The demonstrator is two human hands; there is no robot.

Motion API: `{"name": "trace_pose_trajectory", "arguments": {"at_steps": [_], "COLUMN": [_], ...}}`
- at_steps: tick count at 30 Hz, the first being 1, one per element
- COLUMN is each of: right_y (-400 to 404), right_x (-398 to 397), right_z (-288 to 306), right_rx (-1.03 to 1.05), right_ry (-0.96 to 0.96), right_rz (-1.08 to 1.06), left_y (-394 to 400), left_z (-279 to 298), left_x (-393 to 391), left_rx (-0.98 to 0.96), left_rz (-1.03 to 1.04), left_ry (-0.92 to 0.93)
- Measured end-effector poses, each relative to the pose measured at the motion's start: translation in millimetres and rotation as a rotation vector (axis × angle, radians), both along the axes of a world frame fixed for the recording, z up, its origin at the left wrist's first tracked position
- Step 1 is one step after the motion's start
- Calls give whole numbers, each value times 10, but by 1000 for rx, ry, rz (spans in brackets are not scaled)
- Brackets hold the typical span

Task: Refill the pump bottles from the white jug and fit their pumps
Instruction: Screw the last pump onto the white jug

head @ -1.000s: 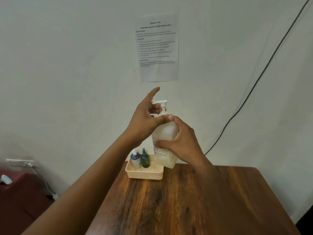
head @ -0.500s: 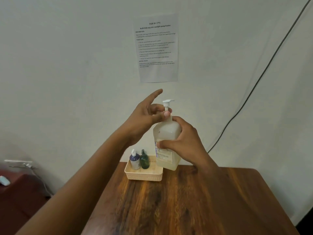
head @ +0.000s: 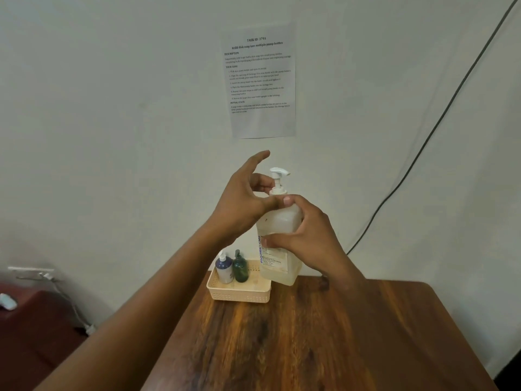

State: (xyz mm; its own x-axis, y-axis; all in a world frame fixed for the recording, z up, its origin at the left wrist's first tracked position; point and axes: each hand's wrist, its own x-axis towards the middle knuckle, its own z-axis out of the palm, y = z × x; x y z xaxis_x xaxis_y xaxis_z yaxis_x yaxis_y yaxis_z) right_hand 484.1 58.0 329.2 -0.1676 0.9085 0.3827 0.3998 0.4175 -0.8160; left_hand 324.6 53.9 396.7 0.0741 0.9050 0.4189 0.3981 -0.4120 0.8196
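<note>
Translucent, squarish white jug (head: 277,230) stands at the wooden table's (head: 324,340) twelve o'clock, right hand (head: 307,235) wrapped around its body, left hand (head: 245,201) pinching its ribbed pump collar (head: 278,191).

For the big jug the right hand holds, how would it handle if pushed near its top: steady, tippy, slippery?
The jug looks tall and narrow-based, so probably tippy near the pump. It seems largely full of pale liquid, so likely heavy. Its smooth plastic may be slippery; the right hand wraps it while the left hand pinches the collar.
</note>
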Motion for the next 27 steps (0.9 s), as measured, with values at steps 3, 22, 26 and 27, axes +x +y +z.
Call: {"name": "trace_pose_trajectory", "arguments": {"at_steps": [3, 22, 26, 27], "right_y": [9, 216, 365, 414], "right_x": [-4, 13, -28, -34], "right_z": [-2, -110, -178, -208], "right_rx": [-4, -316, -319, -322], "right_ry": [-8, 173, 118, 113], "right_rz": [17, 502, 422, 401], "left_y": [-1, 93, 176, 205], "left_z": [-53, -110, -250, -299], "left_x": [24, -384, -510, -574], "left_rx": [36, -189, -104, -82], "left_rz": [70, -299, -139, -87], "left_ry": [-2, -34, 89, 107]}}
